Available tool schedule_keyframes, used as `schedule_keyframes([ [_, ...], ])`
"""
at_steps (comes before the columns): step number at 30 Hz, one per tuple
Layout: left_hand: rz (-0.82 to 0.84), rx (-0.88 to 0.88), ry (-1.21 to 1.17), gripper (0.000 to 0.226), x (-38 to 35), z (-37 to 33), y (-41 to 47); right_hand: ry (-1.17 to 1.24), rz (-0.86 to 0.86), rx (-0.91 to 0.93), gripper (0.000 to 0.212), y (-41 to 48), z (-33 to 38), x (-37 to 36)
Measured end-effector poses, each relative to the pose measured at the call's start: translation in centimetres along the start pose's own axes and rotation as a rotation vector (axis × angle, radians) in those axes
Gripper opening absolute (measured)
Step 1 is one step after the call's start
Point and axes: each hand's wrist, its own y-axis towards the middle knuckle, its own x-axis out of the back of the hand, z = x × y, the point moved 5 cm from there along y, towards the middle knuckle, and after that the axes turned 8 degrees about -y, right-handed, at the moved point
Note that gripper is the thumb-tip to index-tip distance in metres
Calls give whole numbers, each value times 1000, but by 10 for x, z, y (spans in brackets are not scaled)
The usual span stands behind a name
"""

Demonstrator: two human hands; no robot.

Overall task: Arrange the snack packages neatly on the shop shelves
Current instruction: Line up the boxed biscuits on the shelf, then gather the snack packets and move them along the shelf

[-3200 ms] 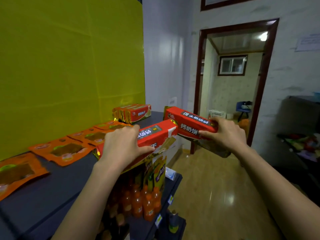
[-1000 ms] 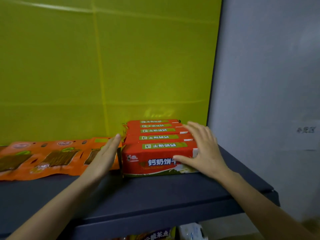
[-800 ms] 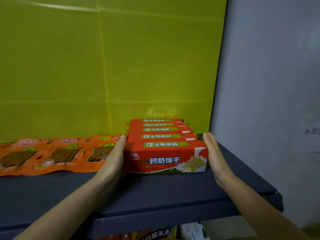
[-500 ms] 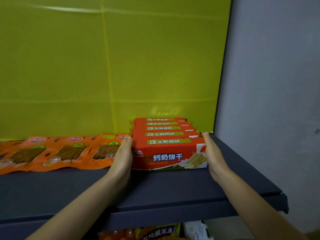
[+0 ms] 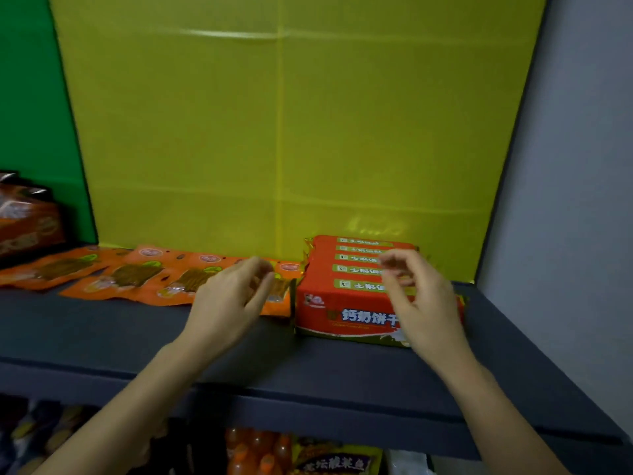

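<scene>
Fingers [image 5: 394, 269] of both hands loosely curled, grasping nothing.
Red biscuit packs [image 5: 346, 296] sit on the shelf [image 5: 239, 354] beneath the right hand [image 5: 424, 303]; left hand [image 5: 229, 299] alongside.

The right hand [image 5: 424, 303] covers the red biscuit packs' [image 5: 342, 296] right end; both hands' fingers [image 5: 394, 265] blur.

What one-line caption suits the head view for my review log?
Both hands, left hand and right hand, hover empty over red biscuit packs lined up beside orange snack pouches on the dark shelf.

The dark shelf [image 5: 102, 334] carries flat orange packets [image 5: 137, 275] beside 5 red biscuit packs [image 5: 329, 296].
</scene>
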Motion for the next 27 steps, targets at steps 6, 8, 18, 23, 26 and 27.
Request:
schedule_keyframes([
  [6, 12, 31, 380, 40, 68, 34, -43, -57, 299, 247, 16, -21, 80, -84],
  [8, -5, 61, 432, 44, 92, 54, -60, -37, 363, 303, 19, -24, 106, -113],
  [18, -68, 267, 689, 45, 251, 174, -151, 125, 543, 528, 26, -47, 286, -270],
  [23, -76, 319, 810, 41, 337, 235, -194, 195, 599, 584, 28, -63, 391, -343],
  [26, -76, 371, 878, 35, 386, 272, -215, 235, 630, 605, 27, -71, 450, -382],
  [27, -75, 392, 895, 35, 400, 283, -220, 249, 641, 606, 27, -72, 467, -394],
])
